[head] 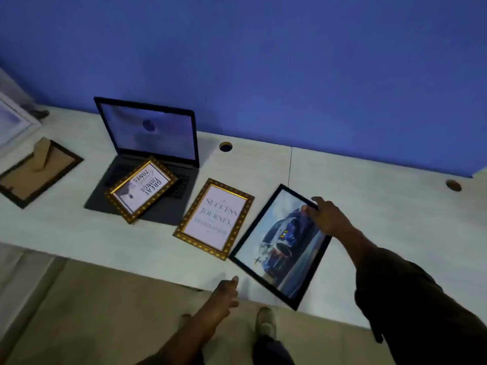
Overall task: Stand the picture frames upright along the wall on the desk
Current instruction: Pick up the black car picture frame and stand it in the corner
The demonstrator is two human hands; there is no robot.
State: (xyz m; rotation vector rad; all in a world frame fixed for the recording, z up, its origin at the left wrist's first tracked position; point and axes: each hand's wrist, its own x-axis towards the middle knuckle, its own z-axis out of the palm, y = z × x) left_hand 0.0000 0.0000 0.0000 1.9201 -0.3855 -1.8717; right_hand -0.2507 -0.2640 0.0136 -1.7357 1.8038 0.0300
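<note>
Glass-fronted and stiff, the black frame (280, 246) looks light but breakable; right hand (325, 216) pinches its far corner, left hand (224, 292) hovers spread, touching nothing.

The gold frame on the laptop (142, 189) carries a print reading "GREAT THINGS" and "ZONES", upside down from this view. The gold frame flat on the surface (214, 219) reads "SUCCESS", "JOURNEY," and what seems to be "DESTINATION"; smaller words between are illegible.

Dim, bluish, soft overall.
Laptop screen (150, 133) glows upper left; hands motion-blurred at bottom; wide-angle bending at frame edges.
</note>
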